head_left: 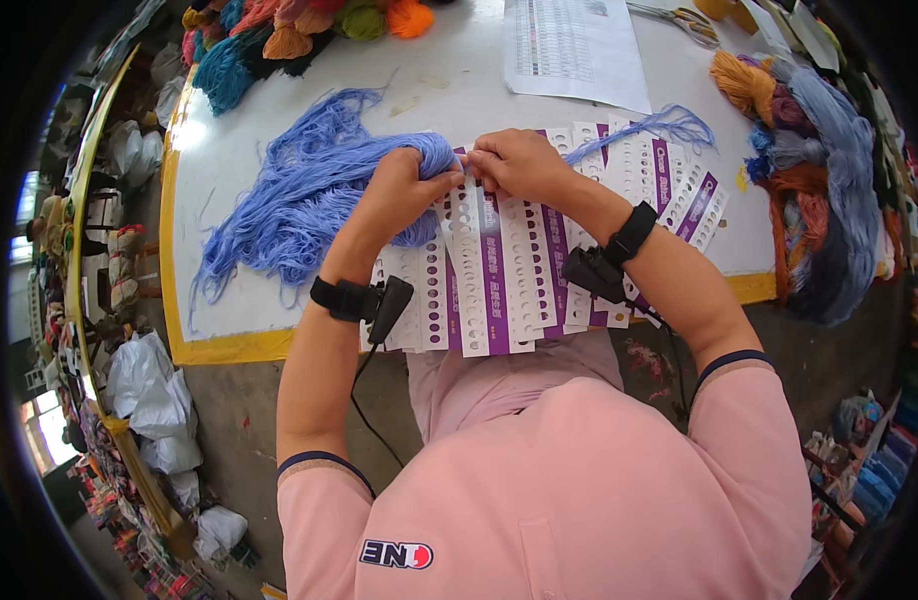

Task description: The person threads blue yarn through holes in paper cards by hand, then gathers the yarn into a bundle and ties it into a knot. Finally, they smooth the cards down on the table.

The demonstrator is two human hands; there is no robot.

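A big loose bundle of periwinkle-blue embroidery thread [309, 190] spreads over the left half of the white table. My left hand [414, 190] is closed around the bundle's right end. Touching it at the fingertips, my right hand [514, 165] pinches thread at the edge of a card. Beneath both hands lie several white thread cards [497, 270] with rows of punched holes and purple bands, fanned and overlapping toward the table's near edge. A small loose hank of the same blue thread [669, 125] rests on the cards right of my right hand.
Printed sheet [574, 50] and scissors [689, 22] lie at the far side. Colored yarn hanks [279, 35] pile at the far left; more hanks [829, 150] hang over the right edge. Yellow tape [229, 347] borders the table. White plastic bags [149, 385] stand left.
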